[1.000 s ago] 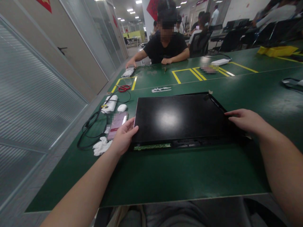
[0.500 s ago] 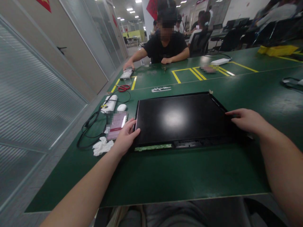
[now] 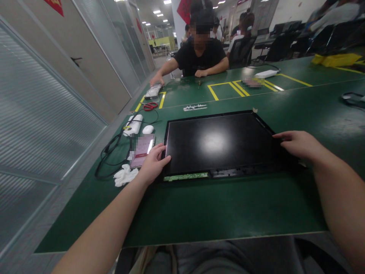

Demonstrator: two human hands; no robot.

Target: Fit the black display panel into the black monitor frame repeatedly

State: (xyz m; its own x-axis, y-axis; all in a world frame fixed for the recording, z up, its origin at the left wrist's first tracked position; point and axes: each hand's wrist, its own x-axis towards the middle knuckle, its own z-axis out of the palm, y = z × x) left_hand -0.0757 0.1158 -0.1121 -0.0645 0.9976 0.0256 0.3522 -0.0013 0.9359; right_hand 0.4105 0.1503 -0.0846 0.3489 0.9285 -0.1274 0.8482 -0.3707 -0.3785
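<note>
A large black display panel (image 3: 216, 142) lies flat on the green table (image 3: 216, 205), with a green circuit strip (image 3: 186, 176) showing along its near edge. My left hand (image 3: 152, 165) grips the panel's left edge near the front corner, fingers curled over the top. My right hand (image 3: 298, 144) holds the right edge, fingers laid together along it and pointing left.
Left of the panel lie a phone (image 3: 142, 145), white gloves (image 3: 125, 176), a white mouse (image 3: 148, 129), a white device (image 3: 132, 125) and a black cable (image 3: 110, 152). Red scissors (image 3: 150, 106) lie farther back. A person (image 3: 199, 53) sits opposite. A yellow tray (image 3: 336, 59) stands far right.
The panel's left edge has come down a little and my left fingers have slid farther onto its face. My right hand has hardly moved.
</note>
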